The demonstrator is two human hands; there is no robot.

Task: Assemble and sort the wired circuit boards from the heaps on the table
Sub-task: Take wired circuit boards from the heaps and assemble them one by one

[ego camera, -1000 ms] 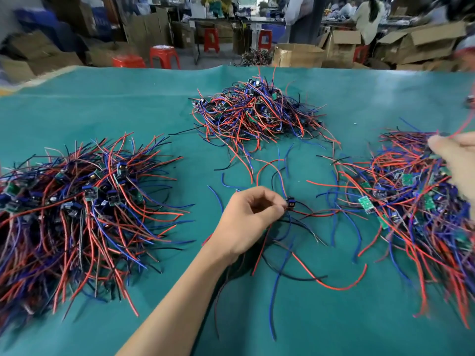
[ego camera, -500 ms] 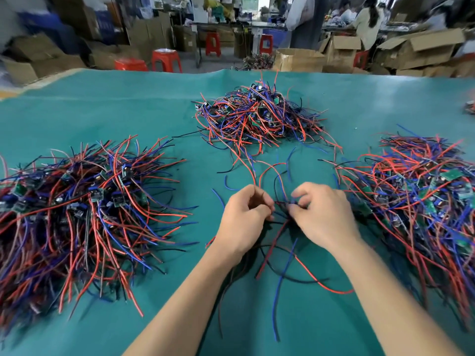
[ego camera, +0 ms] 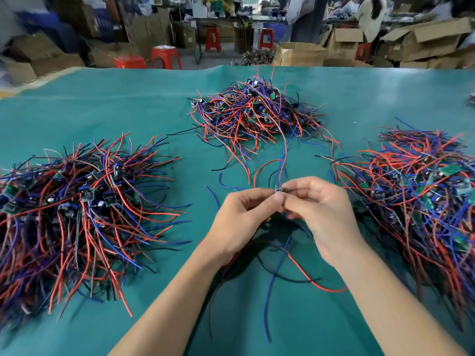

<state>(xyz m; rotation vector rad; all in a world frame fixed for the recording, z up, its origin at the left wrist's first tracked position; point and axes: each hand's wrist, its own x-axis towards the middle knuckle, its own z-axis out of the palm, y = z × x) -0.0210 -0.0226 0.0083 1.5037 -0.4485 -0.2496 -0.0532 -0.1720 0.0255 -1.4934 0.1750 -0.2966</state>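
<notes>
We see the small circuit board held up just above the counter, between the three heaps, pinched from both sides. The left hand curls its fingers around the board's left edge, and the right hand nips the other edge with thumb and forefinger, so both hands hold it at once; the fingertips meet over it and hide most of it. Its loose wires, red, blue and black, hang beneath the hands and trail across the green cover toward us. We judge the board to be very light and rigid but delicate, with soldered leads that could tear if tugged, so the grip belongs on the board's edges rather than on the wires; the wires themselves look limp and springy and will likely snag on neighbours. To the left lies the left heap of wired boards, its strands lying more or less parallel. The far heap sits beyond the hands, and a couple of its long red strands reach down toward the fingertips. The right heap is a looser tangle with green boards showing. Beyond the counter are cardboard boxes and red stools.
</notes>
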